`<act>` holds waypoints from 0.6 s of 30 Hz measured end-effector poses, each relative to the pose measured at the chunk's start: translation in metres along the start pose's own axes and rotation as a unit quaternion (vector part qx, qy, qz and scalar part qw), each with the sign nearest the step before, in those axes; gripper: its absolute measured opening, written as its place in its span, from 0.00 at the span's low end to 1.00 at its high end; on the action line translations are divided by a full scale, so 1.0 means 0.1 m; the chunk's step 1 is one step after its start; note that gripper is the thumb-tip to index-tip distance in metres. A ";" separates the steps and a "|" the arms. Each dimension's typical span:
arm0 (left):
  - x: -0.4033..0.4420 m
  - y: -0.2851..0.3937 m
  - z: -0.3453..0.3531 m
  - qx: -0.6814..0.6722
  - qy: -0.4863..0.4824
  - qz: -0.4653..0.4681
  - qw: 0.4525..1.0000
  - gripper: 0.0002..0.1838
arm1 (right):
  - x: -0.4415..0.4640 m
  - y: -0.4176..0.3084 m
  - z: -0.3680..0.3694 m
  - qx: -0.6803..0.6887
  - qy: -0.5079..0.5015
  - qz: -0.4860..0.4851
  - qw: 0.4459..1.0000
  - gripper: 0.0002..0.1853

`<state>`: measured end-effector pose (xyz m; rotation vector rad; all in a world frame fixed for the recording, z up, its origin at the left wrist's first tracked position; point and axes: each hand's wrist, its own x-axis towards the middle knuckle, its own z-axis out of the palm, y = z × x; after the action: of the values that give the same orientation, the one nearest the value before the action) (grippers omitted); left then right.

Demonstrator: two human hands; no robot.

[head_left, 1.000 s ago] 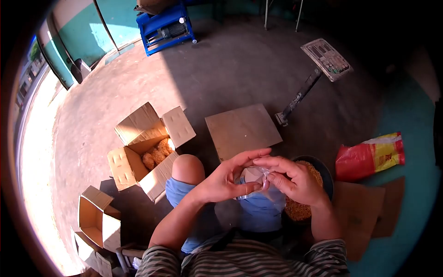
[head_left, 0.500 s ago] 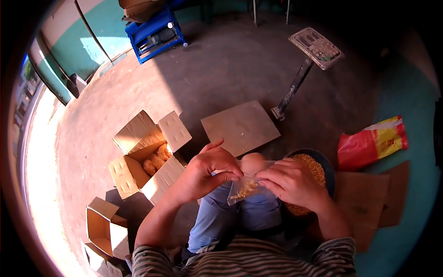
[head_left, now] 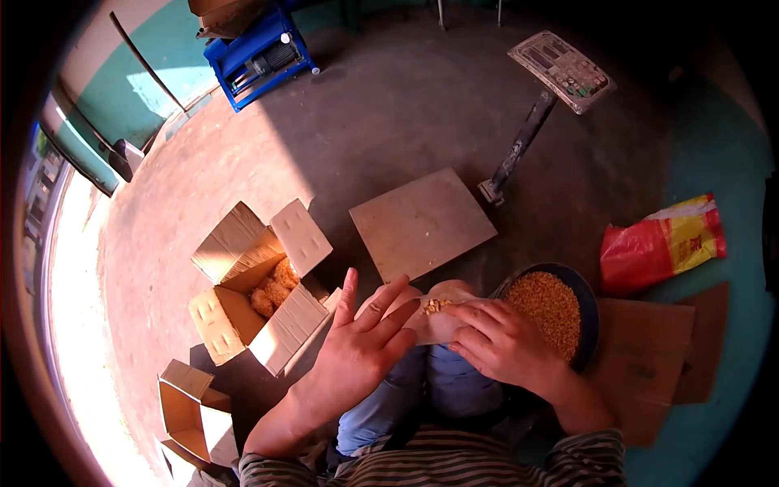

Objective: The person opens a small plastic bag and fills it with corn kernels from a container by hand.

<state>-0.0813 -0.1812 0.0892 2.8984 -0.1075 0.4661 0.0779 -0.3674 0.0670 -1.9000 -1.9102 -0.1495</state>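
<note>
A small clear plastic bag [head_left: 439, 327] with some yellow kernels inside lies over my knees. My right hand [head_left: 505, 339] pinches its right side. Spread fingers show on my left hand [head_left: 363, 347], which is at the bag's left edge; whether its fingertips touch the plastic I cannot tell. Just beyond my right hand stands a dark round basin [head_left: 590, 302] full of yellow-orange kernels [head_left: 545, 307] that look like corn.
An open cardboard box [head_left: 280, 337] with bagged orange contents stands at left, another open box [head_left: 185, 412] nearer me. Ahead is a platform scale [head_left: 422, 221] with its display [head_left: 561, 69] on a post. A red-yellow sack [head_left: 661, 245] and flat cardboard [head_left: 641, 357] lie right. Behind is a blue machine [head_left: 261, 61].
My left hand has let go of the bag's edge and spread its fingers. The bag has turned and now lies flatter, its kernels nearer the far side. The view has shifted slightly.
</note>
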 end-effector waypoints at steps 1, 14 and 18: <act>-0.01 0.01 0.00 -0.001 -0.001 0.000 1.000 0.02 | -0.02 0.00 0.00 0.001 0.000 0.001 1.000 0.11; -0.03 0.14 -0.19 0.037 0.007 -0.015 0.999 0.09 | 0.06 -0.12 -0.09 0.010 0.008 -0.005 1.000 0.12; -0.01 0.21 -0.30 0.022 -0.004 -0.026 0.999 0.12 | 0.05 -0.15 -0.15 0.018 -0.001 -0.014 1.000 0.15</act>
<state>-0.0933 -0.1955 0.1209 2.9372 -0.0230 0.4533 0.0670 -0.3692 0.0854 -1.8518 -1.9287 -0.1201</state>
